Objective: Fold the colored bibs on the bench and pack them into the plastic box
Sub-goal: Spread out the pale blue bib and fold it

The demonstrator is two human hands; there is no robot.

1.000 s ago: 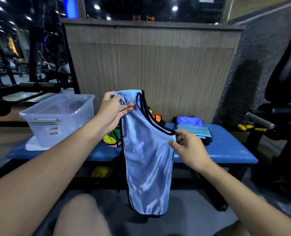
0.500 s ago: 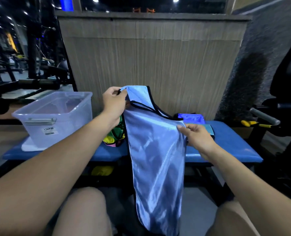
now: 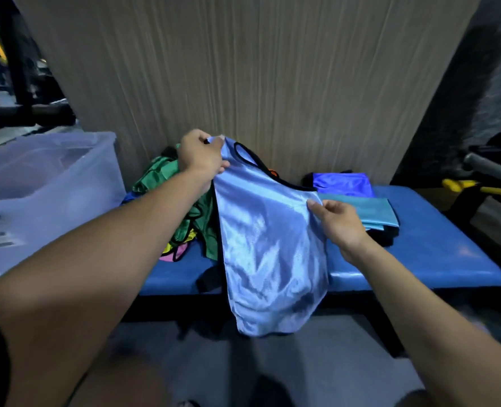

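Note:
A shiny light-blue bib (image 3: 268,245) with black trim hangs over the front edge of the blue padded bench (image 3: 437,254). My left hand (image 3: 200,155) pinches its top corner, high and toward the wall. My right hand (image 3: 338,221) pinches the bib's right edge above the bench. A heap of loose bibs (image 3: 184,201), mostly green with yellow and pink, lies behind my left arm. Folded bibs, a violet-blue one (image 3: 343,185) and a teal one (image 3: 369,211), lie stacked to the right. The clear plastic box (image 3: 49,183) stands at the bench's left end.
A wood-grain panel wall (image 3: 272,83) rises right behind the bench. Gym equipment with a yellow handle (image 3: 466,186) stands at the right, dark machines at the far left. My knees show at the bottom edge.
The bib has come down and forward so its body drapes over the bench edge. Both hands moved toward the bench while still holding it. The view tilted down and closer.

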